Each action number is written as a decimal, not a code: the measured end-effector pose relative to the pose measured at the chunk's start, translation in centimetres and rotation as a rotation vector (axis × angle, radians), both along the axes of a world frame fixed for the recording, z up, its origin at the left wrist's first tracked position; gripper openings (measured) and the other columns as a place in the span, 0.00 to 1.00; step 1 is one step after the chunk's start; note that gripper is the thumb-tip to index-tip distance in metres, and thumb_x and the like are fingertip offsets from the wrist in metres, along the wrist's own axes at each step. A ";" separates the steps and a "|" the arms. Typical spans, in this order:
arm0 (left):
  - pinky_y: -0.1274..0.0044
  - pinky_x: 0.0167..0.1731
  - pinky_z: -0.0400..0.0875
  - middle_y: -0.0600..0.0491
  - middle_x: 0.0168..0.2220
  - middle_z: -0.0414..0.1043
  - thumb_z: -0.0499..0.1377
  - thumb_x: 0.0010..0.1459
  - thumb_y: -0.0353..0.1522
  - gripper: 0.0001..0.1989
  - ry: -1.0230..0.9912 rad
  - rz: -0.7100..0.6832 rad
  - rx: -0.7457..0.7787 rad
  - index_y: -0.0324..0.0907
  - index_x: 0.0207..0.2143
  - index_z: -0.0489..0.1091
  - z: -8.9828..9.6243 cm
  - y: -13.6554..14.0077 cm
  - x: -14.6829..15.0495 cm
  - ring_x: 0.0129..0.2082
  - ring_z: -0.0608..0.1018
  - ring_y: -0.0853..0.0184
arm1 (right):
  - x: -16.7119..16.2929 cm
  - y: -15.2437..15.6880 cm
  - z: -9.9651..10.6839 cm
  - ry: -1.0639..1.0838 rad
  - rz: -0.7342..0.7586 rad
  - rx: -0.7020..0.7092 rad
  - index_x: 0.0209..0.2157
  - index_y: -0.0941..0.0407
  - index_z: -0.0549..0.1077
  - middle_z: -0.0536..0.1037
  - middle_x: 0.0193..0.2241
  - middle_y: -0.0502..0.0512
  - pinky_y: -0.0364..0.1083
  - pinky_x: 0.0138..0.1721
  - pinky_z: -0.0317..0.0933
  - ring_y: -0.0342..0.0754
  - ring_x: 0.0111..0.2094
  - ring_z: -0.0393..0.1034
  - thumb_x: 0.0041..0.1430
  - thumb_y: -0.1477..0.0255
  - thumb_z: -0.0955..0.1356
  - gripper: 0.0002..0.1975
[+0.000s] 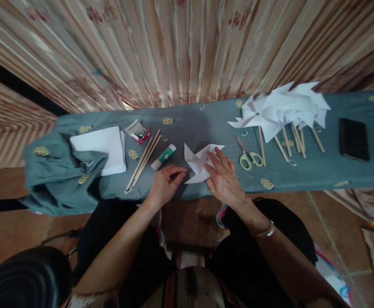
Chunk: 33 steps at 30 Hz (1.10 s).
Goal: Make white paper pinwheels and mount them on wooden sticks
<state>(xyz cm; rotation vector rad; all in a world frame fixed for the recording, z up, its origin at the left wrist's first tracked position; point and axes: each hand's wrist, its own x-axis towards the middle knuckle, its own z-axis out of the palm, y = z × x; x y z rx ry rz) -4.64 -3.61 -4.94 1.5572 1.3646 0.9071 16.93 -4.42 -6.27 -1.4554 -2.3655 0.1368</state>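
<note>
A white paper pinwheel [197,161] lies on the cloth in front of me, its pointed blades spread out. My right hand [223,177] rests over its right side with the fingers apart, touching the paper. Just left of the pinwheel, my left hand [167,182] has thumb and forefinger pinched together; whatever may be between the tips is too small to make out. A green and white glue stick [163,157] lies just beyond my left hand. To the right of the pinwheel are scissors [250,157] with yellow-green handles.
On the left lie a stack of white paper [110,149], several wooden sticks [145,158] and an open small box of metal pins [138,131]. Finished pinwheels on sticks [283,109] are heaped at the back right. A black phone [354,139] lies farther right on the green tablecloth [311,171].
</note>
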 end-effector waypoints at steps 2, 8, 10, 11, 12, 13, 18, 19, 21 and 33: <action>0.75 0.38 0.72 0.51 0.34 0.80 0.64 0.52 0.33 0.09 -0.148 0.065 -0.085 0.42 0.36 0.78 -0.4 0.0 -0.1 0.34 0.79 0.65 | -0.1 0.2 0.0 -0.019 -0.010 0.000 0.48 0.58 0.73 0.62 0.64 0.62 0.63 0.62 0.47 0.59 0.69 0.41 0.55 0.77 0.62 0.19; 0.64 0.50 0.70 0.45 0.38 0.81 0.69 0.48 0.33 0.28 -0.836 0.208 -0.486 0.38 0.51 0.66 0.1 -0.9 0.9 0.42 0.81 0.59 | -0.7 0.7 0.5 -0.017 -0.024 -0.026 0.44 0.58 0.76 0.66 0.62 0.64 0.64 0.60 0.50 0.62 0.67 0.46 0.54 0.81 0.62 0.18; 0.64 0.52 0.69 0.43 0.38 0.80 0.67 0.51 0.33 0.25 -0.913 0.206 -0.582 0.38 0.50 0.65 0.5 -1.2 1.5 0.43 0.81 0.58 | -0.9 0.8 0.8 -0.027 -0.033 -0.028 0.43 0.58 0.77 0.66 0.61 0.64 0.63 0.60 0.51 0.62 0.67 0.47 0.53 0.83 0.62 0.19; 0.65 0.52 0.69 0.43 0.38 0.80 0.66 0.53 0.34 0.22 -0.937 0.200 -0.617 0.38 0.49 0.66 0.6 -1.3 1.8 0.43 0.82 0.58 | -0.9 0.8 0.9 -0.034 -0.036 -0.028 0.42 0.59 0.77 0.67 0.61 0.64 0.63 0.60 0.51 0.62 0.67 0.47 0.53 0.84 0.61 0.19; 0.66 0.52 0.69 0.43 0.37 0.80 0.65 0.55 0.34 0.19 -0.958 0.197 -0.645 0.38 0.47 0.66 0.7 -1.3 2.1 0.42 0.82 0.59 | -1.0 0.8 1.0 -0.040 -0.039 -0.029 0.42 0.59 0.78 0.67 0.60 0.64 0.62 0.60 0.51 0.62 0.67 0.48 0.53 0.84 0.61 0.19; 0.67 0.51 0.70 0.43 0.37 0.80 0.62 0.57 0.34 0.15 -0.980 0.193 -0.667 0.39 0.45 0.67 0.8 -1.3 2.4 0.41 0.82 0.60 | -1.0 0.8 1.1 -0.044 -0.041 -0.031 0.41 0.59 0.78 0.68 0.60 0.64 0.62 0.60 0.52 0.62 0.67 0.48 0.53 0.84 0.61 0.19; 0.72 0.47 0.73 0.44 0.35 0.80 0.49 0.67 0.35 0.11 -1.032 0.200 -0.734 0.39 0.47 0.65 1.4 -0.4 4.1 0.36 0.83 0.64 | -0.8 1.0 1.2 -0.004 -0.057 -0.037 0.41 0.58 0.79 0.68 0.60 0.64 0.63 0.58 0.54 0.63 0.67 0.49 0.54 0.83 0.62 0.18; 0.72 0.46 0.73 0.45 0.35 0.80 0.48 0.68 0.35 0.13 -1.028 0.202 -0.740 0.38 0.48 0.65 1.6 -0.2 4.3 0.35 0.83 0.65 | -0.7 1.0 1.2 0.011 -0.061 -0.036 0.41 0.58 0.79 0.68 0.60 0.63 0.62 0.58 0.55 0.63 0.67 0.49 0.54 0.83 0.62 0.17; 0.73 0.45 0.73 0.46 0.34 0.80 0.47 0.68 0.35 0.15 -1.022 0.211 -0.750 0.38 0.50 0.65 1.8 0.1 4.9 0.33 0.83 0.66 | -0.6 1.1 1.1 0.040 -0.069 -0.036 0.40 0.58 0.79 0.69 0.59 0.62 0.61 0.58 0.55 0.62 0.66 0.49 0.56 0.82 0.62 0.16; 0.73 0.46 0.73 0.49 0.33 0.78 0.58 0.61 0.38 0.13 -1.062 0.272 -0.726 0.39 0.42 0.73 1.0 0.4 5.7 0.34 0.80 0.66 | -1.0 1.1 1.2 0.122 -0.068 0.015 0.42 0.58 0.79 0.69 0.59 0.63 0.62 0.60 0.53 0.61 0.66 0.50 0.58 0.80 0.61 0.17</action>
